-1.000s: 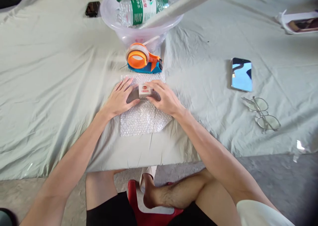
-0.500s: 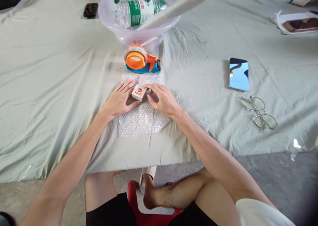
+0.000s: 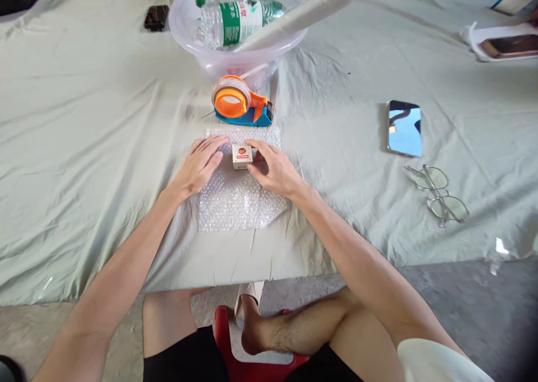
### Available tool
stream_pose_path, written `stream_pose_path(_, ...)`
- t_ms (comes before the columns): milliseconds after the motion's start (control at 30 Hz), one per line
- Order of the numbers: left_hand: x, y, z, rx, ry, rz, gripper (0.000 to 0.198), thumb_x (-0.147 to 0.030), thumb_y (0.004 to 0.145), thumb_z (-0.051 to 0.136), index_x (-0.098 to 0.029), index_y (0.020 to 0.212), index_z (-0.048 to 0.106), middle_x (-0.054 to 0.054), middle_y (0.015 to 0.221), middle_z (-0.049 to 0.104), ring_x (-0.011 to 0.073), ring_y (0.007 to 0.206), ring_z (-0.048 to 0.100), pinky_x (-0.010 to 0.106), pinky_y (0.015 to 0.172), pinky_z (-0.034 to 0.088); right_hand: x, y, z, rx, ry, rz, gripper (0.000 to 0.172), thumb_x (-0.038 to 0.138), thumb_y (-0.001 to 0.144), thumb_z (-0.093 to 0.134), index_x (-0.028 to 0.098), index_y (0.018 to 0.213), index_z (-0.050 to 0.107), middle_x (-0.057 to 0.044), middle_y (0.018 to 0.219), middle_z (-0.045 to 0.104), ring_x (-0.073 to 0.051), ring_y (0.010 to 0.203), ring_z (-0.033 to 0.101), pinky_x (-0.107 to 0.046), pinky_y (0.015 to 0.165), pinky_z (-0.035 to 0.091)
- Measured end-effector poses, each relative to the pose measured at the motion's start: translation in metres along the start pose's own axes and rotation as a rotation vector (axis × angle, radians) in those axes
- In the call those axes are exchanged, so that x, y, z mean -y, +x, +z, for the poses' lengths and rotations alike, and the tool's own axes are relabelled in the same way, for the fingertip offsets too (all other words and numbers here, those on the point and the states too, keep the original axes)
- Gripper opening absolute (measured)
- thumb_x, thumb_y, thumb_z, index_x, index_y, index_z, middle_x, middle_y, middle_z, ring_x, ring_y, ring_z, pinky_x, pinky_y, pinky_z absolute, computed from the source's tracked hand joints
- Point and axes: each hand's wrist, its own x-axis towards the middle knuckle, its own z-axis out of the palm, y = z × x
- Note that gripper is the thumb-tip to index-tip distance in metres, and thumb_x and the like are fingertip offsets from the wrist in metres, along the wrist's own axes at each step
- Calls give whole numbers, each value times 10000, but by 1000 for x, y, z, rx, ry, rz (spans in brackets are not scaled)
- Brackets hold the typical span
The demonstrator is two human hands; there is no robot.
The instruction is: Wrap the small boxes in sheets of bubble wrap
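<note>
A small white cardboard box [image 3: 242, 155] with a red-and-orange print on top sits on a sheet of bubble wrap [image 3: 235, 203]. My right hand [image 3: 275, 169] has it by the right side, forefinger at the far corner and thumb at the near one. To the left of the box, my left hand [image 3: 196, 166] rests over the wrap's left edge, fingers stretched out, holding nothing and apart from the box. Just beyond the wrap stands an orange and blue tape dispenser [image 3: 252, 116] with a roll of clear tape on it.
Behind the dispenser is a translucent plastic basin [image 3: 221, 63] containing bottles [image 3: 247, 22] and a long pale roll [image 3: 302, 15]. A phone [image 3: 404, 129] and glasses [image 3: 448, 205] lie on the right. A dark device [image 3: 156, 18] lies far left. Wrinkled cloth [image 3: 105, 91] covers the table.
The box has turned to face me more squarely and shifted slightly right. My left hand has come off it and drawn back left; my right hand stays at its side.
</note>
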Motion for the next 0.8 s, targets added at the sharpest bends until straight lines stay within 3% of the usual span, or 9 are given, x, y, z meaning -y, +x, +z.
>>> stream_pose_path(67, 1, 0, 0, -55, 0, -38, 553, -350, 1156, 312, -214, 1615, 588, 93, 1740, 616, 270, 1677, 515, 554, 1457, 306, 1, 0, 0, 1, 12, 9, 531, 310, 1035, 602, 228, 1559, 565, -160, 1530, 745, -337, 1322, 744, -559, 1171, 614)
stream_pose_path(167, 0, 0, 2, -160, 106, -89, 552, -262, 1035, 507, -213, 1577, 597, 122, 1696, 639, 332, 1599, 575, 574, 1379, 408, 1, 0, 1, 9, 14, 22, 518, 326, 1036, 599, 235, 1545, 567, -158, 1524, 742, -338, 1325, 738, -547, 1157, 618)
stream_pose_path(233, -3, -2, 4, -261, 183, -143, 537, -293, 1022, 575, -220, 1554, 606, 147, 1592, 693, 375, 1495, 637, 590, 1309, 459, 2, -1, 0, 6, 9, -1, 543, 350, 1036, 598, 220, 1562, 554, -169, 1546, 725, -348, 1356, 721, -557, 1171, 606)
stream_pose_path(333, -9, -5, 5, -349, 256, -239, 498, -414, 1075, 572, -203, 1525, 601, 137, 1205, 792, 376, 1244, 740, 575, 1202, 520, 3, -2, -4, -77, -25, -12, 599, 392, 1041, 566, 206, 1608, 511, -175, 1542, 707, -353, 1342, 710, -582, 1188, 582)
stream_pose_path(467, -15, -7, 6, -295, 302, -270, 598, -399, 1029, 598, -182, 1583, 543, 67, 938, 777, 319, 976, 784, 472, 996, 592, 0, -3, -12, -326, -175, 251, 486, 244, 1039, 435, 238, 1510, 557, -141, 1327, 753, -329, 1206, 724, -570, 1136, 584)
stream_pose_path(633, -17, -6, 4, -229, 228, -212, 654, -288, 966, 582, -224, 1616, 553, 30, 889, 776, 248, 800, 733, 357, 749, 524, -7, -1, -7, -302, -343, 444, 359, 298, 1024, 550, 200, 1358, 635, -210, 1315, 772, -408, 1199, 731, -634, 1091, 574)
stream_pose_path(667, -18, -6, 3, -240, 209, -227, 555, -297, 973, 583, -239, 1523, 629, 23, 853, 759, 236, 772, 712, 344, 730, 498, -8, -1, -5, -303, -351, 442, 370, 326, 1022, 578, 200, 1365, 636, -211, 1309, 780, -412, 1189, 735, -634, 1078, 578)
stream_pose_path(733, -18, -4, 0, -253, 183, -264, 238, -350, 1003, 578, -247, 1139, 742, 20, 757, 688, 215, 712, 644, 335, 700, 435, -11, -2, 1, -324, -350, 423, 443, 351, 1008, 627, 203, 1425, 616, -198, 1273, 800, -403, 1148, 744, -624, 1059, 587)
stream_pose_path(800, -19, -2, -3, -244, 145, -291, 332, -413, 1042, 541, -240, 765, 598, 16, 647, 554, 188, 635, 523, 343, 670, 359, -15, -3, 5, -358, -348, 406, 526, 359, 1001, 652, 208, 1500, 581, -187, 1235, 812, -392, 1102, 748, -625, 1044, 592)
